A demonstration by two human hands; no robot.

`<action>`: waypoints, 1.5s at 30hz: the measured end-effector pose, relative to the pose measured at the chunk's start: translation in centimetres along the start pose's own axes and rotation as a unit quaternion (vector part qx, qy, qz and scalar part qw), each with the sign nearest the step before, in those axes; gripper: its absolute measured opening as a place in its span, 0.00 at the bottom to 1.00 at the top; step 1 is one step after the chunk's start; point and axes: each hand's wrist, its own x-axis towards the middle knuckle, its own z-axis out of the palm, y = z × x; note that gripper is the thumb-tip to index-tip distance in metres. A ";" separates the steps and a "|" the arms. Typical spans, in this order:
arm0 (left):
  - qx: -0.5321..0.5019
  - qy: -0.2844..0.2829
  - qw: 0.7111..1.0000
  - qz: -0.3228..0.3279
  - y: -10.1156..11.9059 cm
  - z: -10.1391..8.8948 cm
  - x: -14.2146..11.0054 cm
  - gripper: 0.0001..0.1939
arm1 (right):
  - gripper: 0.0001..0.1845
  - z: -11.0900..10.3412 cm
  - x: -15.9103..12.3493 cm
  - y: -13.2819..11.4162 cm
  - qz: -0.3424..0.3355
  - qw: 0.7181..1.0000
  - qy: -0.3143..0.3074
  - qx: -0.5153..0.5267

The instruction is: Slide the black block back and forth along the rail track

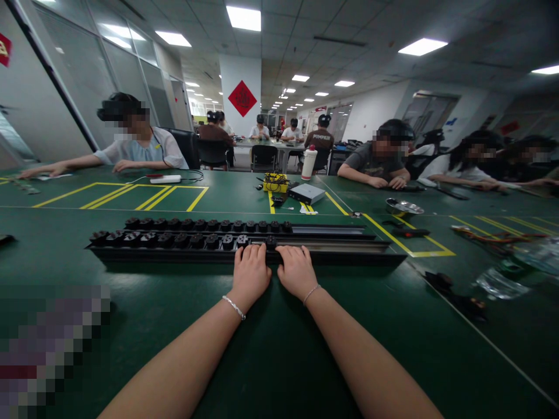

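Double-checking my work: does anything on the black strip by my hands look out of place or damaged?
One black module sits apart from the otherwise close-set near row, at the gap between your left hand and right hand. No damage shows, though fine detail is unclear.

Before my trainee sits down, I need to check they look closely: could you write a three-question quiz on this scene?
1. Choose: the row of black modules on the near rail lies mostly toward the wearer's (a) left or (b) right?
2. True or false: the wearer's left wrist is bare.
3. Fill in: the lone module shows between the ___ and the ___.

Key: 1. a; 2. false, it wears a bracelet; 3. left hand, right hand.
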 end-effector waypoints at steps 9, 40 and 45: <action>0.003 0.012 1.000 0.003 0.1 0.0 0.0 0.22 | 0.23 0.0 0.1 0.2 -0.004 1.000 -0.002 0.005; 0.008 0.009 1.000 0.010 0.0 0.0 0.1 0.21 | 0.22 -0.5 0.4 0.2 0.000 0.999 -0.020 -0.037; 0.005 0.012 1.000 0.009 0.0 0.0 0.0 0.21 | 0.22 -0.3 0.4 0.2 -0.002 0.999 -0.015 -0.042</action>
